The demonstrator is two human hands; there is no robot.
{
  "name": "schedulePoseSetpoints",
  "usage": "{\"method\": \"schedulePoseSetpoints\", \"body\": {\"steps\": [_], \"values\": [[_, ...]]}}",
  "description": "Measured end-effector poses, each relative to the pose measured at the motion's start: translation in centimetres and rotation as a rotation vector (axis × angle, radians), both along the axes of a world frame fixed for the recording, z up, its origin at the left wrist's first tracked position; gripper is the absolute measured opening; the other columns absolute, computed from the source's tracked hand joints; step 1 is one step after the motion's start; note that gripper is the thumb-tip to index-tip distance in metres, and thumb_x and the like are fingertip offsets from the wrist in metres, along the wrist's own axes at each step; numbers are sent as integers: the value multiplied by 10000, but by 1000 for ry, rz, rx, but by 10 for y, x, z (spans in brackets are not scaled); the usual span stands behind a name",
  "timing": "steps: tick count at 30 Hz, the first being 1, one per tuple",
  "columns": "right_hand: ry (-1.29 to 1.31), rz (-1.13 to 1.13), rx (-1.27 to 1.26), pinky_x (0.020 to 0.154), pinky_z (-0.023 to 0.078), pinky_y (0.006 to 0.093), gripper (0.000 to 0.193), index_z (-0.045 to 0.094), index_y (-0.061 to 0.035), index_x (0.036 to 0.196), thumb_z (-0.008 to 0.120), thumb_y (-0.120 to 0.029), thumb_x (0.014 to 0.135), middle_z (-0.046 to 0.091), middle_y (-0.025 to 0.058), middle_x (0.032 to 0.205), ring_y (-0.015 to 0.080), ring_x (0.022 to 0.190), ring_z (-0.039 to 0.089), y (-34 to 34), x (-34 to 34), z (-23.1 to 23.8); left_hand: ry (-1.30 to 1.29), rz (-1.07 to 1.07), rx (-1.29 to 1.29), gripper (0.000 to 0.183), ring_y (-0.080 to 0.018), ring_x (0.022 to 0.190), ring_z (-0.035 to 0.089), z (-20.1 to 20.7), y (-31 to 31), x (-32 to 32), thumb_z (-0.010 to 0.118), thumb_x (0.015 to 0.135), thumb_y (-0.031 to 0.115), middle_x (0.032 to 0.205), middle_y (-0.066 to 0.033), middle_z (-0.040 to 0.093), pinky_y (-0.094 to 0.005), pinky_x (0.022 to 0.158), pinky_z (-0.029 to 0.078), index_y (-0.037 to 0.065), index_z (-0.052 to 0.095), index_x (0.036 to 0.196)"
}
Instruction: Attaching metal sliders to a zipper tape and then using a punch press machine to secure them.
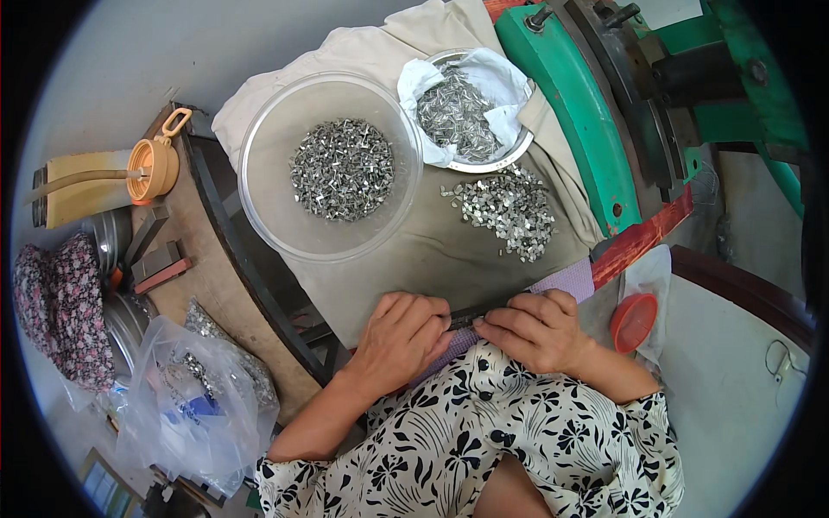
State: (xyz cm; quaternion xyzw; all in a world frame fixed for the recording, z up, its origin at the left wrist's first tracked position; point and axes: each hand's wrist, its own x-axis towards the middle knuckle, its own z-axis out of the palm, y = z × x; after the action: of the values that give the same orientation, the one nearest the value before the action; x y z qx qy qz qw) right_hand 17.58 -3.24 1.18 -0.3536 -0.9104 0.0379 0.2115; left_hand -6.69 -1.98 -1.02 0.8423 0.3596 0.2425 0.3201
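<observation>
My left hand (404,337) is closed, fingers curled over one end of a narrow dark strip (471,314) near the cloth's front edge. At the other end of that strip my right hand (542,332) is closed too, thumb and fingertips against it. The strip's ends are hidden by my fingers. Beyond my hands lies a loose heap of small flat metal pieces (514,211). A large clear plastic bowl (259,216) at the left holds many small metal parts (343,169). Behind the heap stands a metal bowl (509,161) lined with white cloth, containing thin metal pieces (456,112).
A green machine (570,112) stands at the right on a red-edged surface. Left is a wooden table (211,285) with an orange-lidded container (154,168), metal blocks (158,263) and a clear plastic bag (190,406). A red bowl (635,322) sits at the right.
</observation>
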Motion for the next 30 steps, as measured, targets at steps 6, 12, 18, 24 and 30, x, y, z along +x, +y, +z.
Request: {"method": "schedulePoseSetpoints", "body": {"steps": [6,12,18,24,30], "values": [[31,-15,-14,751,395,292,298,751,-156,989,629,-225,727,674,-38,996,145,940,577,-4,8,-1,-15,19,6,252,-236,880,587,0,1,1,753,712,73,1004,-59,586,-374,817,436,39,566,878],[-12,-8,-40,771,376,283,300,756,-180,1003,625,-225,736,677,-43,1008,140,951,573,-1,5,2,8,2,53,246,-236,878,584,2,1,2,749,718,83,996,-62,584,-374,813,439,37,568,878],[52,-85,-12,821,329,290,320,763,-199,1005,635,-243,716,674,-82,1010,122,944,555,-12,27,-1,5,1,64,236,-239,872,582,-1,-1,2,747,734,89,1002,-62,583,-372,814,440,39,571,883],[5,-113,49,817,332,294,332,763,-192,1020,623,-233,722,672,-81,1016,118,937,548,-20,31,-5,9,28,47,322,-248,827,580,1,1,3,809,648,70,967,-59,608,-369,770,434,54,595,889],[-43,-102,55,819,347,292,316,755,-171,1007,619,-230,728,669,-57,1034,125,961,570,-12,21,1,28,21,70,329,-253,829,580,2,-1,4,806,653,79,970,-64,604,-372,769,435,49,601,908]]}}
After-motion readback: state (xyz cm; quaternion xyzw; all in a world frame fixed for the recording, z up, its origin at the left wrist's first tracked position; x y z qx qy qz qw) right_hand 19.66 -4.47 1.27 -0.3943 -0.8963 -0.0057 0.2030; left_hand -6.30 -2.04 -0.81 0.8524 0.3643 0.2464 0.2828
